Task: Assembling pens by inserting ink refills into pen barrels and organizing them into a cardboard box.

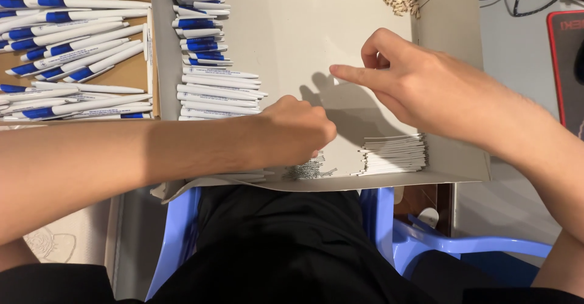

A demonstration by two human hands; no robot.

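Lap in black, nearest; white tray above it. Left hand fisted over springs at tray's near edge, contents hidden. Right hand hovers mid-tray, forefinger extended, empty. Pens along tray's left.

We extend our left forearm across the frame from the left edge, wrist straight. Our left hand is curled into a loose fist, knuckles up, fingertips tucked under and out of sight. Our right arm enters from the lower right, angled up and leftward. Our right hand is raised, index finger extended leftward, remaining fingers folded.
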